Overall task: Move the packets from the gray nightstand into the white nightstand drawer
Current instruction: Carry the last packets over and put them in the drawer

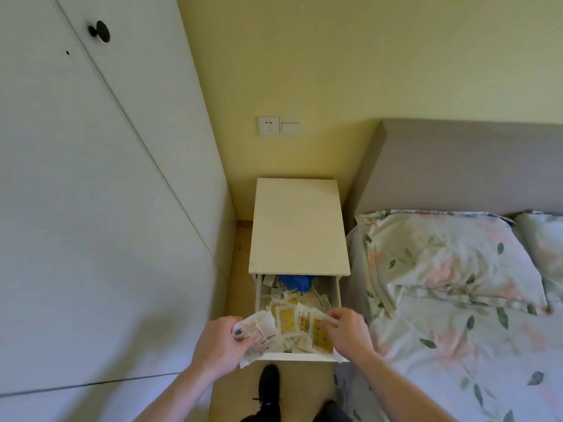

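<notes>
The white nightstand stands against the yellow wall, and its drawer is pulled open toward me. Many white and yellow packets lie inside it, with a blue bundle at the back. My left hand grips a thick stack of packets over the drawer's front left corner. My right hand pinches several fanned yellow packets over the front right of the drawer. The gray nightstand is out of sight.
A white wardrobe with a black knob fills the left side. The bed with floral bedding and a pillow lies right of the nightstand, under a gray headboard. My black shoe stands on the floor below the drawer.
</notes>
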